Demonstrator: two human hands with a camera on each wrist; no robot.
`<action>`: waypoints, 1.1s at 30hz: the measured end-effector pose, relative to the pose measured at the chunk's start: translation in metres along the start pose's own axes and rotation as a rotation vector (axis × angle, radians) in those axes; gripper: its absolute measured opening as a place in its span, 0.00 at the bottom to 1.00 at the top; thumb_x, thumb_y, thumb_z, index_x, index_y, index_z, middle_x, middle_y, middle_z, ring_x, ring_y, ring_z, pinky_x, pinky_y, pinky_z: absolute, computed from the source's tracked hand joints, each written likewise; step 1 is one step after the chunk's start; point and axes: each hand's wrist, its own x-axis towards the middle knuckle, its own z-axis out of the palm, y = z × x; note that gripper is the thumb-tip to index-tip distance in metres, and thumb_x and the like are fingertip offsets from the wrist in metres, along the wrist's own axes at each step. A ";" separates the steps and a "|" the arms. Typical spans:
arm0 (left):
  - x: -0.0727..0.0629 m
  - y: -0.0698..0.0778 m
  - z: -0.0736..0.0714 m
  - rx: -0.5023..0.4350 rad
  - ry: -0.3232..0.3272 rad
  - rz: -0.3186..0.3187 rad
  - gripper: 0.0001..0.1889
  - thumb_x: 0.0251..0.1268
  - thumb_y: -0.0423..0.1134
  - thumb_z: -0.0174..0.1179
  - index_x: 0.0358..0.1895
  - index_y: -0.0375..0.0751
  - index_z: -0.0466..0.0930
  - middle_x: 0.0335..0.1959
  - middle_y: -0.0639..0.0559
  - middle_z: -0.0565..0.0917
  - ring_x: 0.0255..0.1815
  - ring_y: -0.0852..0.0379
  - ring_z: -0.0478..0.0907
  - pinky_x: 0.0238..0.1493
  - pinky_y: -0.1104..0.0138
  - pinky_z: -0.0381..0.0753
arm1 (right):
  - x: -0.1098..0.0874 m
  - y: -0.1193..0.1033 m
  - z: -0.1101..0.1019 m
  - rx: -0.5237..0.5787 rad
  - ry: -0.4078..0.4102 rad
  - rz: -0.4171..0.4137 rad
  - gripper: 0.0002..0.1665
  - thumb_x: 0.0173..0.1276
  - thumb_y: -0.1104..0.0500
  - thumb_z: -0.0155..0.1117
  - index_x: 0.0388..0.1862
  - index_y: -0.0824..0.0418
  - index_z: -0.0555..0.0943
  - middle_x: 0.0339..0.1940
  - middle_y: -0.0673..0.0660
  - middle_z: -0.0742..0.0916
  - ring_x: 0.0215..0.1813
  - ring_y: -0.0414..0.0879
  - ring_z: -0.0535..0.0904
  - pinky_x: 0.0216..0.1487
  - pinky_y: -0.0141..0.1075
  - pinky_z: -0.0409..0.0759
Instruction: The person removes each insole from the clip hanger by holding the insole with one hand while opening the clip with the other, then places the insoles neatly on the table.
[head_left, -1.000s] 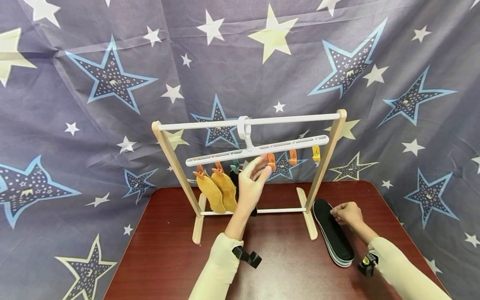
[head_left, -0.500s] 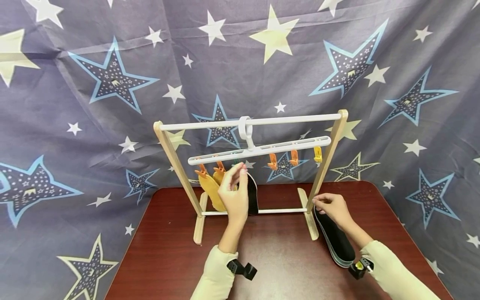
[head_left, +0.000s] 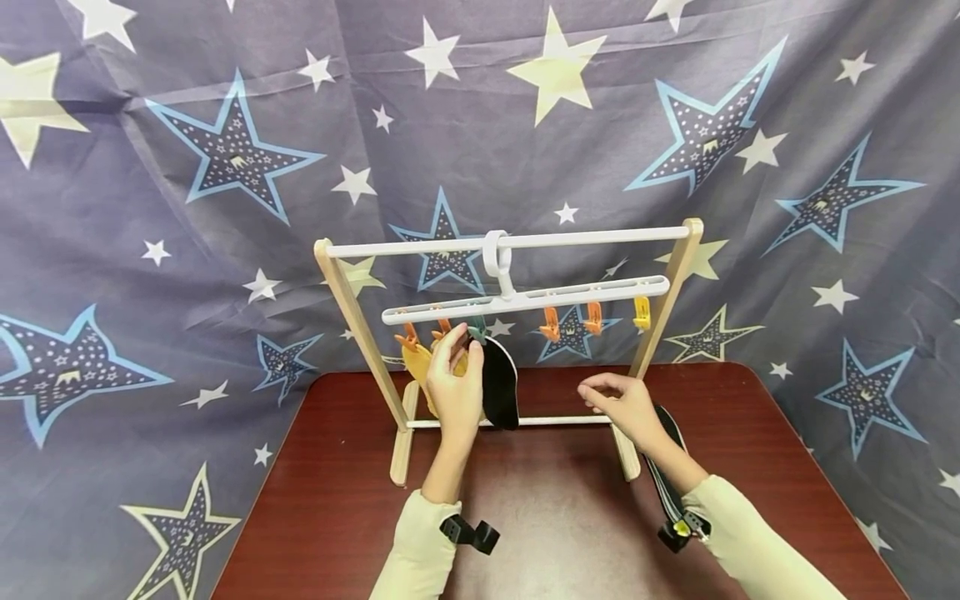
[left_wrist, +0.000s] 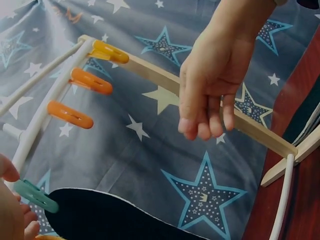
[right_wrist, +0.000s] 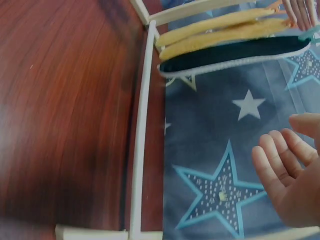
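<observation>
Left hand (head_left: 454,387) at the teal clip (left_wrist: 36,195) holding the black insole (head_left: 500,385); pinch cannot be confirmed. Right hand (head_left: 624,408) relaxed, fingers loosely extended, mid-air.

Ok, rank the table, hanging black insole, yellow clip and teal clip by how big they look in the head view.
1. Table
2. Hanging black insole
3. Yellow clip and teal clip, too alike to rank

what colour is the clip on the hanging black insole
Teal green; the clip shows best in the left wrist view.
</observation>
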 end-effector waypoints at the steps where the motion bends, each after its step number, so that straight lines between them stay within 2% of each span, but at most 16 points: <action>1: 0.001 0.000 0.000 0.005 -0.013 -0.011 0.17 0.67 0.29 0.63 0.58 0.31 0.83 0.55 0.35 0.84 0.60 0.42 0.82 0.67 0.52 0.79 | 0.001 -0.002 0.004 -0.002 -0.005 -0.001 0.13 0.68 0.62 0.71 0.45 0.71 0.87 0.36 0.67 0.91 0.31 0.33 0.86 0.36 0.34 0.89; 4: 0.005 -0.001 -0.002 0.010 -0.053 -0.033 0.18 0.68 0.29 0.62 0.60 0.32 0.82 0.57 0.35 0.84 0.62 0.42 0.81 0.70 0.53 0.76 | 0.004 -0.006 0.013 -0.002 -0.020 -0.015 0.13 0.69 0.61 0.71 0.47 0.69 0.87 0.37 0.65 0.91 0.33 0.34 0.87 0.38 0.34 0.89; 10: 0.015 -0.004 -0.004 0.026 -0.154 -0.071 0.20 0.68 0.28 0.61 0.62 0.31 0.80 0.61 0.34 0.83 0.66 0.41 0.79 0.74 0.53 0.72 | 0.010 -0.010 0.028 -0.002 -0.024 -0.058 0.14 0.68 0.60 0.72 0.49 0.65 0.88 0.43 0.65 0.91 0.40 0.43 0.87 0.42 0.27 0.84; 17: 0.025 -0.001 -0.008 -0.015 -0.245 -0.103 0.20 0.69 0.27 0.60 0.63 0.28 0.78 0.63 0.33 0.81 0.69 0.40 0.76 0.76 0.52 0.69 | 0.014 -0.016 0.044 -0.084 -0.015 -0.081 0.14 0.66 0.57 0.74 0.49 0.60 0.89 0.42 0.58 0.92 0.42 0.42 0.88 0.45 0.27 0.84; 23: 0.030 0.003 -0.009 0.014 -0.277 -0.109 0.20 0.68 0.27 0.60 0.62 0.26 0.78 0.64 0.33 0.80 0.69 0.40 0.76 0.76 0.53 0.70 | 0.021 -0.018 0.060 0.006 -0.050 -0.077 0.15 0.67 0.59 0.73 0.50 0.64 0.88 0.44 0.62 0.92 0.43 0.45 0.88 0.47 0.27 0.84; 27: 0.031 0.002 -0.008 0.015 -0.288 -0.110 0.21 0.66 0.26 0.59 0.62 0.25 0.78 0.62 0.31 0.81 0.67 0.39 0.76 0.76 0.51 0.69 | 0.024 -0.023 0.070 0.015 -0.065 -0.062 0.16 0.67 0.60 0.73 0.51 0.66 0.87 0.46 0.63 0.91 0.45 0.49 0.88 0.46 0.26 0.83; 33: 0.032 -0.001 -0.007 0.001 -0.305 -0.085 0.20 0.66 0.23 0.55 0.61 0.25 0.78 0.57 0.29 0.83 0.61 0.37 0.79 0.72 0.49 0.73 | 0.022 -0.044 0.079 0.024 -0.083 -0.061 0.14 0.65 0.67 0.72 0.48 0.73 0.86 0.45 0.68 0.90 0.45 0.53 0.88 0.45 0.27 0.83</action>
